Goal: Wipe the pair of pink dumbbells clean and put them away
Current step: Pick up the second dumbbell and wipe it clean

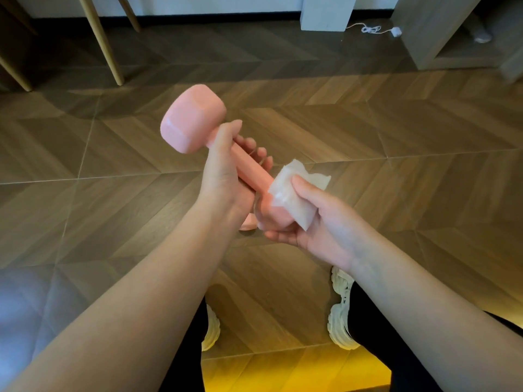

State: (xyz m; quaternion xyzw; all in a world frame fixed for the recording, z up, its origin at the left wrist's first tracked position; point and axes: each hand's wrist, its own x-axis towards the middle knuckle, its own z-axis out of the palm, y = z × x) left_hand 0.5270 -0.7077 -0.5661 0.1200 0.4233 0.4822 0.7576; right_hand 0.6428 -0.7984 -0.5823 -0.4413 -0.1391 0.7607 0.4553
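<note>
Support comes from your left hand (223, 171) gripping the dumbbell (194, 118) mid-handle, so your right hand (319, 222) can clamp the wipe (285, 190) over its near head.

Left grip (223, 171) curled round the handle of a pink dumbbell (198, 120), which is held tilted above the chevron-pattern floor (396, 165), far head up and to the left. Right grip (319, 224) holds a white wipe (294, 193) wrapped over the near head, thumb pressing on top. Pale shoes (342, 306) below the forearms. Wooden legs (104, 41) upper left; white cable (370, 29) by the far wall.
</note>
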